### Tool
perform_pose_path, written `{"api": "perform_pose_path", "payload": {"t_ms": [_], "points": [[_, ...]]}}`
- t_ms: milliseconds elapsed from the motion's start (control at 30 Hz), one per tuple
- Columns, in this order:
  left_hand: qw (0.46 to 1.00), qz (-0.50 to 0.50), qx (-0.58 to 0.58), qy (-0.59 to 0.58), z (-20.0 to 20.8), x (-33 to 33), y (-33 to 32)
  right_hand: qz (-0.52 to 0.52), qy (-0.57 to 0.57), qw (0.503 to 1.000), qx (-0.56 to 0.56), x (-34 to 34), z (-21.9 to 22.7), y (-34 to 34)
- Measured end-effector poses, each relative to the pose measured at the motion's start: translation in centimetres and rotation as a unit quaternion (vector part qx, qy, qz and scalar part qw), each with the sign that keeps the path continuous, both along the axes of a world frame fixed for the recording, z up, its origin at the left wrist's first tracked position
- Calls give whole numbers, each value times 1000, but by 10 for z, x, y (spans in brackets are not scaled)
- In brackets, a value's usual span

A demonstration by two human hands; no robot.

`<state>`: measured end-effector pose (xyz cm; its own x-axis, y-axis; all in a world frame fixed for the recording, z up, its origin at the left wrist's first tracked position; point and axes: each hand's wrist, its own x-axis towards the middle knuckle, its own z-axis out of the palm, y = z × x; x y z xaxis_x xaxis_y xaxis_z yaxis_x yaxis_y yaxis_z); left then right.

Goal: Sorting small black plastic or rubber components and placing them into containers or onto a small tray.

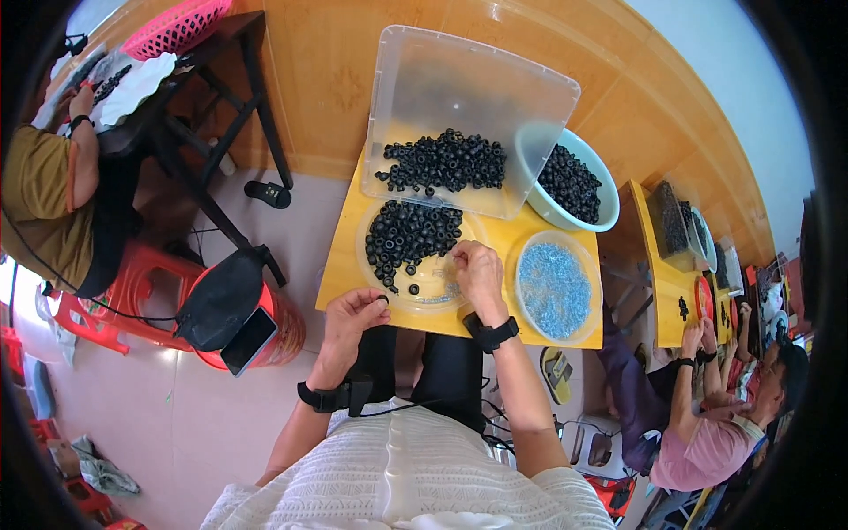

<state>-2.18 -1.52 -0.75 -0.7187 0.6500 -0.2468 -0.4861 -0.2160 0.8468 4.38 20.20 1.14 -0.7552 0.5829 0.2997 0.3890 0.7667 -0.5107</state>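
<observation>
My left hand [350, 320] is at the near left edge of the yellow table [340, 278], thumb and finger pinched on a small black ring-shaped part [382, 300]. Over the right side of a shallow clear round tray [364, 231], my right hand [480, 272] has its fingertips closed together; whatever they hold is too small to make out. A heap of black ring-shaped parts [411, 234] fills the far side of that tray. A few tiny pale pieces [449, 290] lie in it below my right fingers. Beside my right hand stands a round container [594, 309] of small light-blue pieces [554, 287].
Behind the tray a clear plastic bin [459, 71] is tilted, with more black parts inside. A light-blue bowl [605, 181] of black parts stands at the far right. Left are a red bucket [287, 331] with a phone [249, 341] on top. People work at both sides.
</observation>
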Motion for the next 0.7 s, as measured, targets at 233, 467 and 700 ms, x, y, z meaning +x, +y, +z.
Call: {"api": "perform_pose_path", "payload": {"t_ms": [233, 467, 700], "points": [[1000, -7, 5, -16, -1, 0, 3, 74, -17, 997, -9, 0, -3, 2], [1000, 1, -9, -17, 3, 2, 0, 79, -42, 996, 23, -11, -4, -10], [1000, 7, -10, -21, 0, 2, -1, 61, -69, 996, 22, -13, -9, -15]]}}
